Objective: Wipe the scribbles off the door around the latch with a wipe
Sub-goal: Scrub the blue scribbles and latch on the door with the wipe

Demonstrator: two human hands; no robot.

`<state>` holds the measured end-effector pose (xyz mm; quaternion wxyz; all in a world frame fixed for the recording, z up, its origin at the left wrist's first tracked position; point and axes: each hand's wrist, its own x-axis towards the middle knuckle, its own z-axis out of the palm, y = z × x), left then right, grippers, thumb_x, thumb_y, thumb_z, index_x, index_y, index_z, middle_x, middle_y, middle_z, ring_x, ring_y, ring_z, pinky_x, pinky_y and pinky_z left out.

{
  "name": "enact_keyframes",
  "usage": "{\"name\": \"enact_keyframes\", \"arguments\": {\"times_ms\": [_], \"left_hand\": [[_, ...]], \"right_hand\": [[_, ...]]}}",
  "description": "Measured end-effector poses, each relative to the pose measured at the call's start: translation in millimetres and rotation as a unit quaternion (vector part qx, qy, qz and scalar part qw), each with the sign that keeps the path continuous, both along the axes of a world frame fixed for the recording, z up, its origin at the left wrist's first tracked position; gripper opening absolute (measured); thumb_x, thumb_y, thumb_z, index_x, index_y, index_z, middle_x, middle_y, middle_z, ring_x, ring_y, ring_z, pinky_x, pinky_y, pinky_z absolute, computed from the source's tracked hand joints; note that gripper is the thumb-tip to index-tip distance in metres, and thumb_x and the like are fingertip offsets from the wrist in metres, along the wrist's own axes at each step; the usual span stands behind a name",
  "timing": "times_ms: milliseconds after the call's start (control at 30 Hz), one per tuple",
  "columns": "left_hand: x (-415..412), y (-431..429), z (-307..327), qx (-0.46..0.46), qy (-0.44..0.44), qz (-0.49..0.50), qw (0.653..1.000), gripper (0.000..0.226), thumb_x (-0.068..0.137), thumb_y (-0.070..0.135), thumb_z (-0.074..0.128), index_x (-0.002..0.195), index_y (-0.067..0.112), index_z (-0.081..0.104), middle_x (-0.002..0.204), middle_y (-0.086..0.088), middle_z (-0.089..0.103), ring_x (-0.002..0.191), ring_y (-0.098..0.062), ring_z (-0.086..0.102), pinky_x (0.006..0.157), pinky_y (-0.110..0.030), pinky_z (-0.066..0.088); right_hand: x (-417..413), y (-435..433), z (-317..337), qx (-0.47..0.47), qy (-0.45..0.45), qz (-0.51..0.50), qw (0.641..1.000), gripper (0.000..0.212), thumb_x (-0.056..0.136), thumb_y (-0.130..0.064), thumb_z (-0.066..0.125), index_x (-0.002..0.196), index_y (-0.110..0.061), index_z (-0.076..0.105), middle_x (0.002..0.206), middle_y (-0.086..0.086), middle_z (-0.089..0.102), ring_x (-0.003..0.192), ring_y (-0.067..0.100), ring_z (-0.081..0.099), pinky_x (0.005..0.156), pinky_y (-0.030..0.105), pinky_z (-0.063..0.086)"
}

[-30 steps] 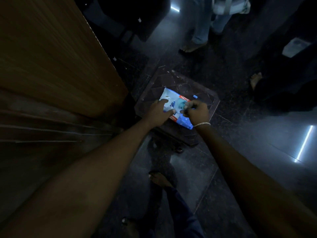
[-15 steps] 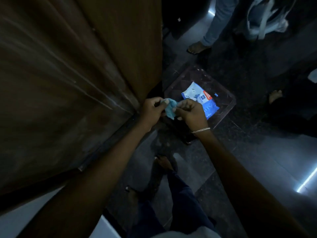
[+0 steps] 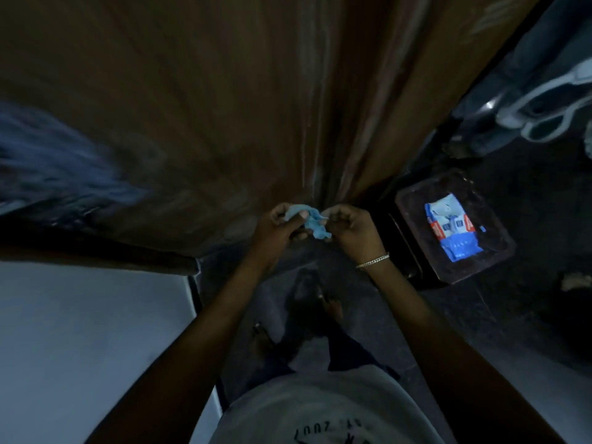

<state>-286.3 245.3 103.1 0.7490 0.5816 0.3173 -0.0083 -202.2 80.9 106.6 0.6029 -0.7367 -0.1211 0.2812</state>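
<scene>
1. door: brown wood, fills the upper frame and is blurred by motion. pale vertical streaks run down it towards the hands. cannot tell whether they are scribbles or grain.
2. pale surface: lower left, under the door's bottom edge.
3. floor: dark and glossy. the person's bare foot stands on it below the hands.
4. shirt: light grey, bottom centre, with dark lettering that is partly cut off.
5. stool: dark, on the floor right of the hands, just beside the door's edge.
6. pack: blue and white wipe pack, lying flat on the stool top, apart from both hands.
7. left hand: fingers curled, thumb and fingers pinching the wipe's left end.
8. right hand: fingers curled, thumb and forefinger pinching the wipe's right part.
9. wipe: light blue, crumpled, held between the two hands in front of the door's lower part. cannot tell if it touches the wood.
10. bracelet: silver chain on the right wrist.
</scene>
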Motion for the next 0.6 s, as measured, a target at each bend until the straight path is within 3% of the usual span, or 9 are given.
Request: {"name": "enact_keyframes", "arguments": {"times_ms": [133, 200, 367, 467, 600], "left_hand": [[-50.6, 44.8, 22.1, 0.014, -0.034, 0.031, 0.999, 0.029, 0.079, 0.024, 0.084, 0.105, 0.031, 0.075, 0.109, -0.004, 0.078, 0.102, -0.021, 0.075, 0.084, -0.033, 0.062], [-76.6, 68.3, 31.3, 0.031, -0.047, 0.053, 0.997, 0.035, 0.078, 0.015, 0.083, 0.109, 0.026, 0.072, 0.109, -0.005, 0.077, 0.102, -0.022, 0.074, 0.086, -0.033, 0.061], [-135.4, 123.4, 46.7, 0.061, -0.056, 0.118, 0.99, 0.036, 0.076, 0.012, 0.08, 0.109, 0.021, 0.07, 0.112, -0.008, 0.076, 0.106, -0.027, 0.074, 0.092, -0.041, 0.061], [-165.2, 152.1, 46.2, 0.085, -0.049, 0.15, 0.984, 0.031, 0.085, 0.002, 0.074, 0.108, 0.023, 0.072, 0.11, -0.007, 0.077, 0.105, -0.027, 0.075, 0.094, -0.046, 0.059], [-205.6, 186.6, 50.0, 0.106, -0.027, 0.2, 0.974, 0.026, 0.087, 0.003, 0.076, 0.108, 0.017, 0.075, 0.102, -0.005, 0.08, 0.096, -0.024, 0.077, 0.086, -0.043, 0.062]], "right_hand": [[-37.1, 61.6, 21.7, 0.026, -0.007, 0.048, 0.998, 0.028, 0.087, 0.01, 0.063, 0.092, -0.017, 0.071, 0.083, -0.006, 0.074, 0.074, 0.003, 0.069, 0.063, 0.017, 0.054], [-56.5, 90.2, 30.4, 0.044, 0.014, 0.07, 0.996, 0.025, 0.09, 0.005, 0.065, 0.092, -0.019, 0.072, 0.083, -0.003, 0.076, 0.072, 0.009, 0.072, 0.058, 0.02, 0.057], [-97.8, 152.7, 44.1, 0.065, 0.015, 0.121, 0.99, 0.021, 0.096, 0.005, 0.057, 0.098, -0.013, 0.068, 0.075, 0.005, 0.075, 0.056, 0.015, 0.07, 0.052, 0.021, 0.055], [-122.3, 187.1, 52.8, 0.037, -0.051, 0.144, 0.987, 0.029, 0.093, 0.012, 0.054, 0.103, -0.009, 0.072, 0.083, 0.005, 0.074, 0.061, 0.008, 0.068, 0.057, 0.019, 0.054], [-157.7, 230.6, 64.6, 0.001, -0.243, 0.223, 0.944, 0.03, 0.085, 0.003, 0.071, 0.114, -0.006, 0.074, 0.112, 0.009, 0.064, 0.096, 0.013, 0.066, 0.086, 0.021, 0.055]]}}
